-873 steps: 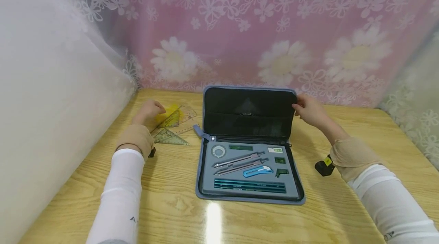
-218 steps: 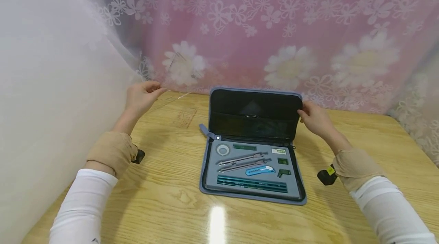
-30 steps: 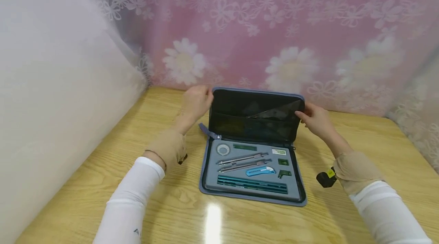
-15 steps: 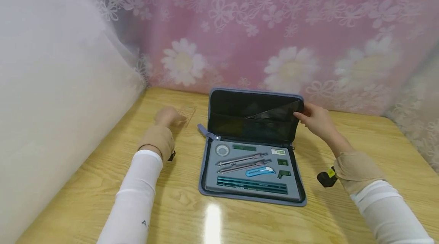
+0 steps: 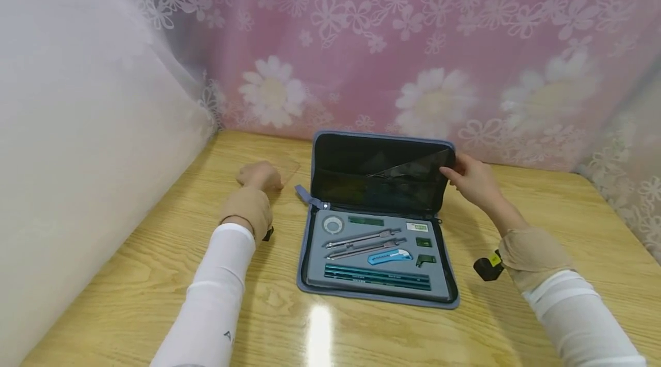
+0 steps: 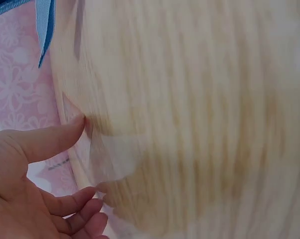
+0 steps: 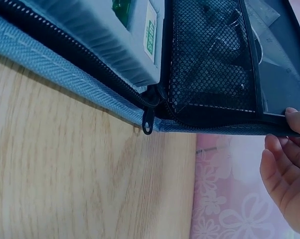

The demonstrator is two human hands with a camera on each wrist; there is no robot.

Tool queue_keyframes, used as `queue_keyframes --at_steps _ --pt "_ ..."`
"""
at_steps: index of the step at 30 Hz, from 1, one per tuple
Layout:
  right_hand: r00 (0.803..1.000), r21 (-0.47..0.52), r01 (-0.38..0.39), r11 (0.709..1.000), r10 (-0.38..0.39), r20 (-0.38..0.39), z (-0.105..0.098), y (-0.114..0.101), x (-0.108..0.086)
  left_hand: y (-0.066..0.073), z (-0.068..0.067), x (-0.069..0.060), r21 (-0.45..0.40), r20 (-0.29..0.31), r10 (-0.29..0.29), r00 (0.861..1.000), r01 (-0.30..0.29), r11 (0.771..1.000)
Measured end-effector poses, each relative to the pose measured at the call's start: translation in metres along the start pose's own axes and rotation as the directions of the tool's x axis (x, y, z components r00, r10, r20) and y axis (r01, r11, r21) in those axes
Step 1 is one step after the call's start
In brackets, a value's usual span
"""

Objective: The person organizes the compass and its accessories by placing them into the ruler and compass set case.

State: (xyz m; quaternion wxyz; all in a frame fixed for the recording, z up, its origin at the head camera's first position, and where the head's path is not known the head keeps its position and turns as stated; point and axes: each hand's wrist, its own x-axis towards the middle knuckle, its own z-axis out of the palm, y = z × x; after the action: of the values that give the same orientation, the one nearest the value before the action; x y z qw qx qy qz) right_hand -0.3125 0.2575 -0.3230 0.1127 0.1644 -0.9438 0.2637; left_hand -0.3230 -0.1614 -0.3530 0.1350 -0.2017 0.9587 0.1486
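Observation:
In the head view my left hand (image 5: 260, 175) is over the table, left of the zip case. Its thumb and fingertips pinch a small clear plastic template (image 5: 291, 172) by the edges; in the left wrist view the template (image 6: 82, 142) is tilted up and nearly see-through. My right hand (image 5: 474, 180) grips the right edge of the case's raised lid (image 5: 335, 152), thumb on the inside. Behind the lid's pocket, the right wrist view shows clear rulers (image 7: 284, 69) and a dark mesh pocket (image 7: 212, 64).
The grey tray (image 5: 315, 275) of the case holds two compasses (image 5: 364, 248), a blue utility knife (image 5: 389, 257), several pencils (image 5: 377, 277), an eraser (image 5: 416, 227) and a round ring (image 5: 333, 225). A strap (image 5: 304, 194) sticks out left. Curtains (image 5: 361, 69) hang behind the table.
Over the last second my left hand has gone from the lid's left edge down to the table and taken the template, which is now tilted up. My right hand stays on the lid.

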Motion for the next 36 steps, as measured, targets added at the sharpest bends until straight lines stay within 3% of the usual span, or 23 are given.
queue_keyframes --at_steps 5,12,28,36 --pt "1.000 0.002 0.002 1.000 -0.002 -0.020 -0.001 0.000 0.001 0.001 0.002 0.004 -0.105 0.021 0.017 1.000 -0.015 0.994" --pt "1.000 0.000 -0.001 1.000 0.001 -0.019 0.000 0.000 0.001 -0.004 0.005 0.010 -0.152 0.019 0.053 0.998 -0.050 0.987" --pt "1.000 0.013 -0.008 1.000 0.008 -0.022 0.004 0.002 0.000 -0.012 0.005 0.016 -0.185 0.030 0.089 0.996 -0.082 0.979" --pt "1.000 0.027 -0.008 1.000 0.008 -0.014 0.004 0.003 -0.001 -0.008 0.007 0.009 -0.141 -0.011 0.050 0.999 -0.051 0.989"
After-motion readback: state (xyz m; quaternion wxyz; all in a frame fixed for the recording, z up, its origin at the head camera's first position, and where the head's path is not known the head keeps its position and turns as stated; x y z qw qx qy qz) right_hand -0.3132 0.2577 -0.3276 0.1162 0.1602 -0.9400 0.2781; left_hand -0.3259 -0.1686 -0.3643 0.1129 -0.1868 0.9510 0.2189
